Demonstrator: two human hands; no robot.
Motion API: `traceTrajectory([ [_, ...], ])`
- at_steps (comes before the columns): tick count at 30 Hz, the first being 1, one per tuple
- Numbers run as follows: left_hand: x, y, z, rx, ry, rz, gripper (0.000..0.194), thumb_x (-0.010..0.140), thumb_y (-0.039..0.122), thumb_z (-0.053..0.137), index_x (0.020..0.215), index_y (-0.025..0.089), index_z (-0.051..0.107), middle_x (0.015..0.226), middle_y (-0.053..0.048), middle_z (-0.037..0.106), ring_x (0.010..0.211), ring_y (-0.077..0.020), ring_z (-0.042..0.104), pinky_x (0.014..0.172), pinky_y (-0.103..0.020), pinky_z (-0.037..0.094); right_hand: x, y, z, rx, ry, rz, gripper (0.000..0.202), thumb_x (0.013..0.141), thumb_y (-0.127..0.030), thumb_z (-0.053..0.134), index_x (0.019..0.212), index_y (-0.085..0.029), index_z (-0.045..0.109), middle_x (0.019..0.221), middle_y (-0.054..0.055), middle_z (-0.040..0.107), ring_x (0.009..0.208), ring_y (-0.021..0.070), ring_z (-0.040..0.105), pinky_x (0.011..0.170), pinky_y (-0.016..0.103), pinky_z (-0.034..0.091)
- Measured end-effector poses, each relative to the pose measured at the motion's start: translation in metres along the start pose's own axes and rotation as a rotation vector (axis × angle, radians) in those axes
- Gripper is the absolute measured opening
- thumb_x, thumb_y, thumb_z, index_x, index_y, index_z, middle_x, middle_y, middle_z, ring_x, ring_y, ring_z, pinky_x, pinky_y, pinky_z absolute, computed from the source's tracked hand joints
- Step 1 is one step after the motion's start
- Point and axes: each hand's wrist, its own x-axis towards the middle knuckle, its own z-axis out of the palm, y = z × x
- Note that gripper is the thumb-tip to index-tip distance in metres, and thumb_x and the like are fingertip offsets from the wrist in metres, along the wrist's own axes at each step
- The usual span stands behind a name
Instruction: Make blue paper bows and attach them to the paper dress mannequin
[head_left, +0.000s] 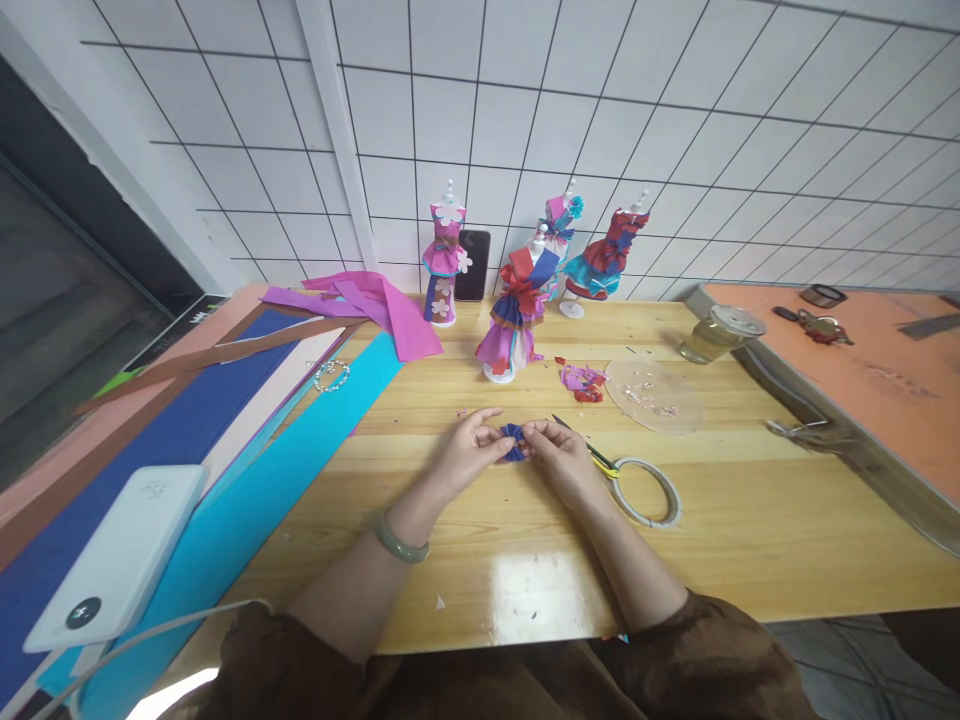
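Left hand and right hand are pinching the blue pleated piece between narrowed fingertips over the table. Its pleats are risking springing open, should either pinch be slackening or pulling unevenly.

The bare left hand and bare right hand partly hide a small pleated dark-blue piece. Tiny pale bits on a clear round dish are indistinct. The left edge crops a wide dark-blue paper strip.
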Motion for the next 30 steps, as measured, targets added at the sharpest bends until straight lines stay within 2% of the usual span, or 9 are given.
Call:
traceTrajectory([
  [4,0.0007,-0.0006,-0.0011,0.023,0.028,0.018,0.054,0.065,0.025,0.064,0.113,0.014,0.043,0.069,0.000,0.057,0.066,-0.0113,0.056,0.062,-0.025,0.046,-0.0017,-0.0020,0.0019,-0.004,-0.033,0.024,0.034,0.068,-0.044,0.060,0.088,-0.016,0.061,0.070,0.003,0.062,0.056,0.0110,0.052,0.054,0.025,0.042],
  [8,0.0030,-0.0035,-0.0044,0.041,0.072,0.052,0.053,0.066,0.026,0.063,0.114,0.014,0.042,0.070,-0.001,0.058,0.065,-0.0112,0.056,0.062,-0.024,0.045,-0.0041,-0.0041,0.0059,-0.054,-0.094,-0.022,0.042,0.065,-0.038,0.065,0.101,-0.018,0.055,0.073,0.001,0.060,0.060,0.0110,0.053,0.059,0.025,0.043],
  [12,0.0036,-0.0047,-0.0052,0.026,0.084,0.058,0.054,0.065,0.026,0.063,0.114,0.014,0.042,0.070,-0.001,0.058,0.065,-0.0112,0.056,0.062,-0.024,0.044,-0.0046,-0.0026,0.0074,-0.045,-0.137,-0.043,0.042,0.063,-0.034,0.066,0.101,-0.020,0.054,0.077,0.001,0.059,0.067,0.0121,0.054,0.062,0.025,0.044],
  [18,0.0021,-0.0030,-0.0043,-0.005,0.052,0.047,0.056,0.065,0.026,0.064,0.114,0.013,0.041,0.071,-0.001,0.059,0.063,-0.0108,0.056,0.061,-0.025,0.044,-0.0039,-0.0048,0.0040,0.019,-0.107,0.005,0.044,0.064,-0.033,0.066,0.104,-0.019,0.053,0.075,0.001,0.058,0.061,0.0107,0.053,0.057,0.024,0.043],
  [25,0.0017,0.0011,-0.0038,-0.010,0.074,0.035,0.057,0.064,0.027,0.065,0.113,0.013,0.042,0.071,-0.002,0.060,0.061,-0.0111,0.056,0.059,-0.025,0.044,-0.0007,-0.0018,0.0000,0.113,-0.031,0.029,0.042,0.065,-0.035,0.065,0.103,-0.019,0.054,0.070,0.000,0.056,0.058,0.0101,0.051,0.054,0.024,0.041],
  [30,0.0024,0.0000,-0.0046,-0.010,0.079,0.040,0.057,0.063,0.028,0.065,0.113,0.013,0.042,0.071,-0.001,0.059,0.060,-0.0101,0.055,0.059,-0.024,0.043,-0.0029,-0.0029,0.0032,0.095,-0.067,0.036,0.041,0.067,-0.034,0.064,0.103,-0.019,0.054,0.074,0.001,0.057,0.062,0.0107,0.052,0.057,0.024,0.041],
])
